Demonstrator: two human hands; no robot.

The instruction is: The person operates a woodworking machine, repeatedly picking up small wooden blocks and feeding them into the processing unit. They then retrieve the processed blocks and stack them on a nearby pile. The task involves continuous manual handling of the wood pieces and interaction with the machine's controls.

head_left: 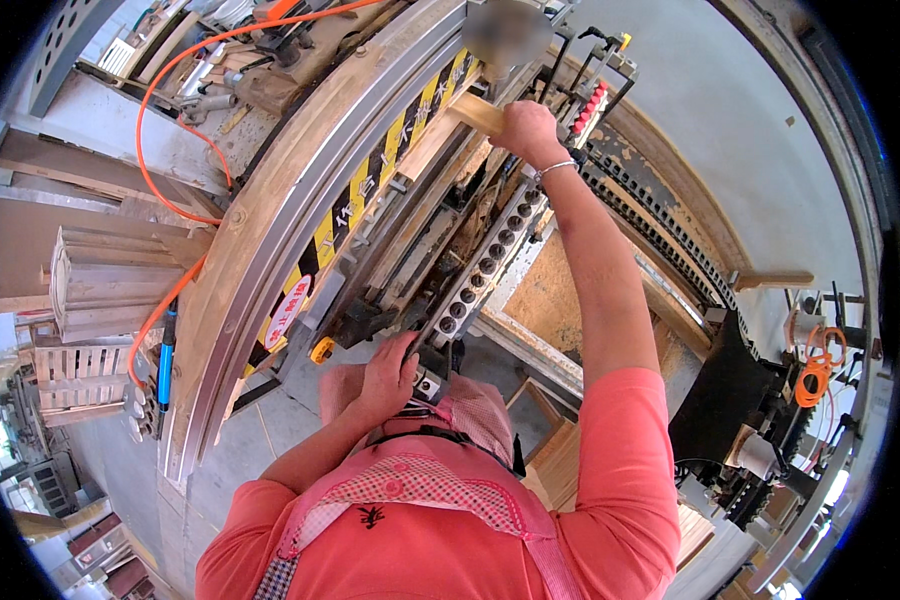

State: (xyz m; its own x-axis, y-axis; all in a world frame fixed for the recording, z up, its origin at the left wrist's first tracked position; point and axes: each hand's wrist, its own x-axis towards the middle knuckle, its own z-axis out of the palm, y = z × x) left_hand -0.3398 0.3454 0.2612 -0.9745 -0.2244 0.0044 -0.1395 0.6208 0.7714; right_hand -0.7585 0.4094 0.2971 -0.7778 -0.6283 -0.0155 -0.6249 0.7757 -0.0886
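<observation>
Person in a coral-pink shirt w/ a pink checked apron leans over a long woodworking machine (pixel 390 260), seen from above. Hands are well apart.

Right hand (pixel 528 130) is stretched far out, arm nearly straight, fingers clamped on the end of a pale wood piece (pixel 470 113). That piece lies up at the far part of the machine, just beside the yellow-and-black striped guard strip (pixel 390 150), near a row of red knobs (pixel 592 105). A thin bracelet shows at the wrist.

Left hand (pixel 390 370) is low & close to the body, fingers curled down onto the near end of the grey metal bar w/ a row of round holes (pixel 485 265); palm faces down, touching it. Can't tell if it grips or just rests there. A small yellow knob (pixel 322 350) sits just left of that hand.

Left of the machine: a curved wood-topped rail (pixel 270 200) w/ an orange hose (pixel 170 130) looping over it, and a stack of slatted wood parts (pixel 100 280) beyond. A blue-handled tool (pixel 166 350) hangs near the rail's lower end. To the right: a black cable chain (pixel 660 230), a coil of orange cable (pixel 815 375), more pale wood boards (pixel 560 460) by the person's hip. Floor is grey concrete (pixel 240 440).
</observation>
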